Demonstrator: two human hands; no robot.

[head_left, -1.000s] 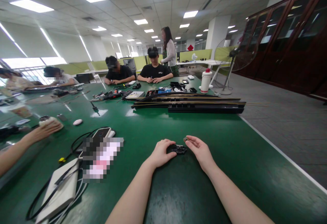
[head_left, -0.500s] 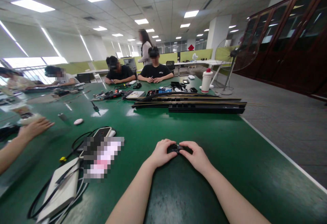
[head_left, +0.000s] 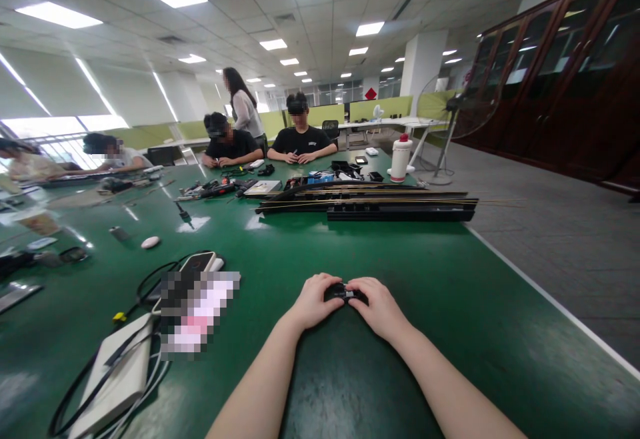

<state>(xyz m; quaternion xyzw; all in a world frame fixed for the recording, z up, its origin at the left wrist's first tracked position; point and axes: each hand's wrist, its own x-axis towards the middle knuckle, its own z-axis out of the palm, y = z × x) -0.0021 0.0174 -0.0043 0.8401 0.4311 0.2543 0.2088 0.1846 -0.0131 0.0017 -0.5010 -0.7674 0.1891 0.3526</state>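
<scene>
Both my hands rest low over the green table, around a small black object with a silvery part in its middle. Its exact kind is too small and too covered to tell. My left hand grips the left end between thumb and fingers. On the right end, my right hand pinches it the same way, with thumb and fingertips close to those of the left. Much of the object is hidden behind the fingers.
To the left lie a white box, dark cables and a phone-like device. Beyond my hands, long black strips with thin rods cross the table. A white bottle stands behind them. Several people sit at the far side.
My right hand has shifted slightly left along the black object, its fingertips nearer the left hand. Another person's hand has left the view at the left. The standing person has moved left.
</scene>
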